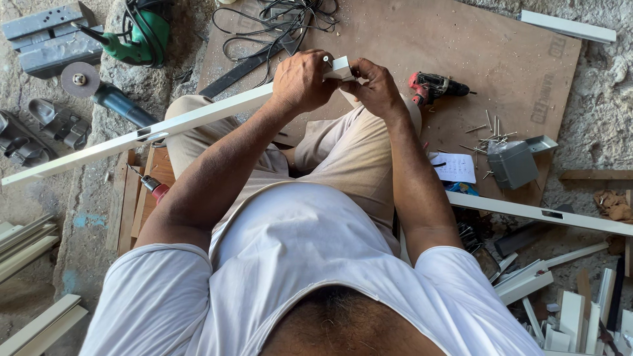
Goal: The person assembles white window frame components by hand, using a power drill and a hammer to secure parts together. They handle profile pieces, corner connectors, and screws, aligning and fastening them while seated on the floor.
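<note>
A long white metal profile bar (132, 140) runs from the far left up to my hands over my lap. My left hand (300, 80) is closed around its upper end. My right hand (374, 86) pinches a small white end piece (341, 68) at that same end, fingertips touching it. What sits between the fingers is partly hidden. I sit on the floor with my knees bent, a brown board (461, 46) lying ahead of me.
A red drill (432, 86), loose screws (491, 132), a grey metal box (513, 165) and a paper note (455, 168) lie at right. A green power tool (142, 36), an angle grinder (99, 92) and black cables (277, 26) lie at left and ahead. White profile offcuts (567, 316) pile at bottom right.
</note>
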`<state>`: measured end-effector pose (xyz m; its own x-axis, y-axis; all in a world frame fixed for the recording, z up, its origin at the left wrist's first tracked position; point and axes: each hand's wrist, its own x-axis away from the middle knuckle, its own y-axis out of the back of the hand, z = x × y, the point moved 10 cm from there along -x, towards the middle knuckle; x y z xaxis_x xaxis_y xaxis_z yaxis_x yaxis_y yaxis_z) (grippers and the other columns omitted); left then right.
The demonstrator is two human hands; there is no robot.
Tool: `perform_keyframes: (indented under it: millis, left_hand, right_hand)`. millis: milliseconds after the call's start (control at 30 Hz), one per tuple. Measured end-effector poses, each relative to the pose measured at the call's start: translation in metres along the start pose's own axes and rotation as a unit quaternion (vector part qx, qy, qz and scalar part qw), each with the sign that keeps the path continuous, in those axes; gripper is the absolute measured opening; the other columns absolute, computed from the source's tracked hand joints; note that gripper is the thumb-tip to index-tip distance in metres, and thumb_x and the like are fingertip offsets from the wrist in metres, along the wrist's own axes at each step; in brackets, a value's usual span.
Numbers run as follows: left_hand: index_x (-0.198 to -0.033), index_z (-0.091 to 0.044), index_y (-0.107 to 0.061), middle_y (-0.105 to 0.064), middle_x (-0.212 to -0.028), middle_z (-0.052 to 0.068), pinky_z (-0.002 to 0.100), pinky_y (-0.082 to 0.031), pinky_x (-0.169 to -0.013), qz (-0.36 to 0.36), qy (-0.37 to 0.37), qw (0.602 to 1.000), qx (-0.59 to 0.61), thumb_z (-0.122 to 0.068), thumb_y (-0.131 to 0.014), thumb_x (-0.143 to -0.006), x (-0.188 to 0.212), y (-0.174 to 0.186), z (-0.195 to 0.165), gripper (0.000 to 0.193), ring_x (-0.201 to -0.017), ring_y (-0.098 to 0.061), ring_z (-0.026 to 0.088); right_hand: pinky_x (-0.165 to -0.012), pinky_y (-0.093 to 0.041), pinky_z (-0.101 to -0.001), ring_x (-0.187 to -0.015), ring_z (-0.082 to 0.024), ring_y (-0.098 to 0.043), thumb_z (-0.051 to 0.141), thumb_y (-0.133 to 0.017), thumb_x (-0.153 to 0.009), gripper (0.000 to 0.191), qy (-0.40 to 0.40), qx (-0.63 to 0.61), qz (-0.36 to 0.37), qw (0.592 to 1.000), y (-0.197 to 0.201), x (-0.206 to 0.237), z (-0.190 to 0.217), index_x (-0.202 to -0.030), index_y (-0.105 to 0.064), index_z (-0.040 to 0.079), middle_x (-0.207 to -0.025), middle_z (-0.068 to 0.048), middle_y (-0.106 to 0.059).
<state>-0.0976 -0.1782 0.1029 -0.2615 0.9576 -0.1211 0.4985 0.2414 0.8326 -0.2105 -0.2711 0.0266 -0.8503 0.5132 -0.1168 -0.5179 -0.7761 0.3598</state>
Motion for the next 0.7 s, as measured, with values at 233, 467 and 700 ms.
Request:
perform_keyframes:
  millis: [233,467,700]
  left_hand:
    - [-0.103,-0.004,-0.069,-0.072,-0.101,0.014,0.044,-0.057,-0.075,0.004,-0.019,0.999,-0.037,-0.035,-0.078,-0.090,0.000,-0.007,-0.002,0.034,-0.088,-0.072,0.030]
    - [-0.107,-0.001,-0.066,-0.071,-0.104,0.015,0.044,-0.057,-0.076,-0.018,-0.034,0.998,-0.047,-0.038,-0.078,-0.089,0.003,-0.009,-0.003,0.042,-0.090,-0.072,0.031]
    - [-0.102,0.001,-0.069,-0.070,-0.105,0.018,0.044,-0.057,-0.071,-0.004,-0.009,1.000,-0.027,-0.034,-0.077,-0.090,0.002,-0.016,0.008,0.038,-0.083,-0.072,0.031]
  right_hand:
    - [-0.092,-0.060,-0.0310,-0.108,-0.016,-0.068,0.014,-0.077,-0.100,0.029,0.079,0.023,-0.055,0.995,0.011,0.011,0.023,-0.126,-0.068,0.006,-0.117,-0.008,-0.073]
    - [-0.069,-0.059,-0.0219,-0.106,-0.016,-0.072,0.024,-0.066,-0.108,0.023,0.132,0.060,-0.030,0.989,0.027,-0.003,0.082,-0.126,-0.070,0.011,-0.124,-0.006,-0.072]
    - [-0.087,-0.062,-0.0321,-0.101,-0.019,-0.072,0.017,-0.082,-0.102,0.010,0.250,0.193,0.010,0.949,-0.006,-0.024,0.140,-0.105,-0.079,0.008,-0.108,-0.006,-0.073]
